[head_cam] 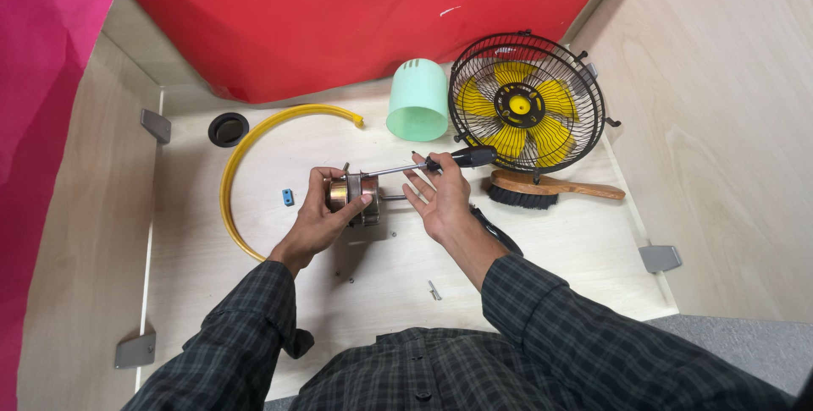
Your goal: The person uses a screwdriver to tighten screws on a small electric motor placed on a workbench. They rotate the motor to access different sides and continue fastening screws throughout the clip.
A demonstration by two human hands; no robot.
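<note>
Motor (pixel 354 197) gripped mid-table in left hand (pixel 326 216), fingers wrapped around its casing to steady it; right hand (pixel 440 195) fingertips pinch screwdriver (pixel 428 164), tip at motor's top edge.

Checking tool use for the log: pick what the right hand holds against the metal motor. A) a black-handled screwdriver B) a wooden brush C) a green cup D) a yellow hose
A: the right hand grips a black-handled screwdriver, its shaft reaching the metal motor held by the left hand.
</note>
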